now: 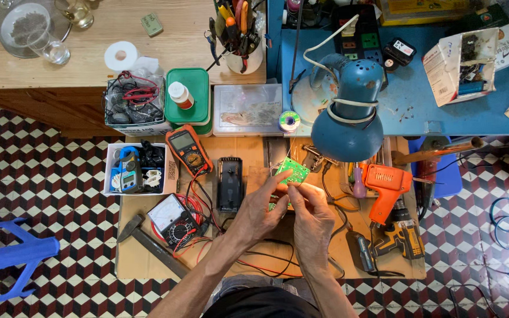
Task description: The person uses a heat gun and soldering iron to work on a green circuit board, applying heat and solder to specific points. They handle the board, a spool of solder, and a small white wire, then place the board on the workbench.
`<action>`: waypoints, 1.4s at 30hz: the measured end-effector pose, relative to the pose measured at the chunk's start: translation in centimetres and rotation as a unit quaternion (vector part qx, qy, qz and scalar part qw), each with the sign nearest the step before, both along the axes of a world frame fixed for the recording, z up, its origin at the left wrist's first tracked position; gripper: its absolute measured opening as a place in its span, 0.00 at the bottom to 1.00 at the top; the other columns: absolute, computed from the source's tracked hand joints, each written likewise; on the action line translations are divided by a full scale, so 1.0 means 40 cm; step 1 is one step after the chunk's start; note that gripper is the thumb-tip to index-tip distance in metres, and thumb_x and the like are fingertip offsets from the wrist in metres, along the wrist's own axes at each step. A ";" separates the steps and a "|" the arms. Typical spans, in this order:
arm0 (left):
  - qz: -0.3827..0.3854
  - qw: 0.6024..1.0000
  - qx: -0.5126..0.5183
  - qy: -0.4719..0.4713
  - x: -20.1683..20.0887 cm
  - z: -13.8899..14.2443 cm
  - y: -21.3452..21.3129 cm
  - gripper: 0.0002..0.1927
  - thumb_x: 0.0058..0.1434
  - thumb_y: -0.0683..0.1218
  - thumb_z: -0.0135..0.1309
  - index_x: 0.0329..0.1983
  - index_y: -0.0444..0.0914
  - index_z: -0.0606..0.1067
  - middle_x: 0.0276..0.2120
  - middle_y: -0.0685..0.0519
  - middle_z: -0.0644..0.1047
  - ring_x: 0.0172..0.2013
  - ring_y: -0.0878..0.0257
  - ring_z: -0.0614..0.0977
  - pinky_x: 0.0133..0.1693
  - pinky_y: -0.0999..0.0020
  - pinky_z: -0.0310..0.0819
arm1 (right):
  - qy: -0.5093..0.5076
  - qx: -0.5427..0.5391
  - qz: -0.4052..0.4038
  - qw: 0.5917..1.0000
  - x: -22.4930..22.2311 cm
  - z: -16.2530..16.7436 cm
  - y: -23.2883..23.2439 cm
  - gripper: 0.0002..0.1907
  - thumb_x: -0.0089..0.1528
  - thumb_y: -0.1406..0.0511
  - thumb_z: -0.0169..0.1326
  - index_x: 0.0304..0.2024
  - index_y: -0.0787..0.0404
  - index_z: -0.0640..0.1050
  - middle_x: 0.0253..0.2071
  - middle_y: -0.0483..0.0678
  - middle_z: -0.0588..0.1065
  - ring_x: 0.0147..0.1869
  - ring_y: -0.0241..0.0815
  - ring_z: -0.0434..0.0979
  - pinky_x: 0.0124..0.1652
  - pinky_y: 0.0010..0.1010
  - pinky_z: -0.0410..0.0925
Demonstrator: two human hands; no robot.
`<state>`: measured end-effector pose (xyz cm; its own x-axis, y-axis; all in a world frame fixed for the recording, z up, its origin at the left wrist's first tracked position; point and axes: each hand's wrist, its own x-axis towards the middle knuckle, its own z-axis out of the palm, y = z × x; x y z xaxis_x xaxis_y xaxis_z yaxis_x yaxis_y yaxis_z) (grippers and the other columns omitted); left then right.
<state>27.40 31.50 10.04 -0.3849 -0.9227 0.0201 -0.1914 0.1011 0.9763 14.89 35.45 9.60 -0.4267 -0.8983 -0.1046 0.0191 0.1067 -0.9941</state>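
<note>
My left hand (260, 212) and my right hand (312, 221) meet over the middle of a small cardboard-topped work table (148, 265). Between their fingertips they hold a small green circuit board (293, 171), tilted up under the lamp. The left fingers pinch its lower left edge; the right thumb and forefinger grip its lower right. A black rectangular battery pack (230, 184) lies just left of my left hand. Red and black test leads (260, 265) trail across the table beneath my forearms.
A blue desk lamp (349, 112) hangs above the board. An orange multimeter (188, 150), an analogue meter (172, 221) and a hammer (148, 244) lie to the left. An orange soldering gun (386, 184) and a yellow drill (402, 238) lie right. A solder spool (289, 121) sits behind.
</note>
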 end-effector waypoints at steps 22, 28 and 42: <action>0.097 0.976 -0.100 -0.170 -0.112 -0.128 -0.124 0.07 0.61 0.45 0.62 0.42 0.43 0.83 0.24 0.52 0.73 0.28 0.59 0.75 0.33 0.62 0.69 | 0.341 0.326 -0.100 0.876 -0.617 -0.476 -0.046 0.51 0.54 0.59 0.68 0.72 0.65 0.55 0.68 0.68 0.59 0.67 0.70 0.63 0.60 0.58 0.61; 0.162 0.974 -0.074 -0.140 -0.141 -0.163 -0.139 0.07 0.59 0.46 0.65 0.41 0.45 0.84 0.21 0.56 0.66 0.27 0.62 0.70 0.30 0.63 0.66 | 0.317 0.340 -0.174 0.868 -0.627 -0.509 -0.110 0.44 0.55 0.60 0.67 0.68 0.66 0.61 0.62 0.67 0.65 0.64 0.69 0.68 0.58 0.55 0.64; 0.206 0.957 -0.124 -0.163 -0.128 -0.184 -0.134 0.05 0.58 0.46 0.66 0.36 0.43 0.81 0.32 0.53 0.72 0.38 0.57 0.75 0.39 0.60 0.70 | -0.216 0.134 -0.052 0.966 -0.454 -0.235 0.125 0.21 0.64 0.70 0.55 0.59 0.68 0.72 0.35 0.53 0.69 0.26 0.41 0.71 0.27 0.32 0.68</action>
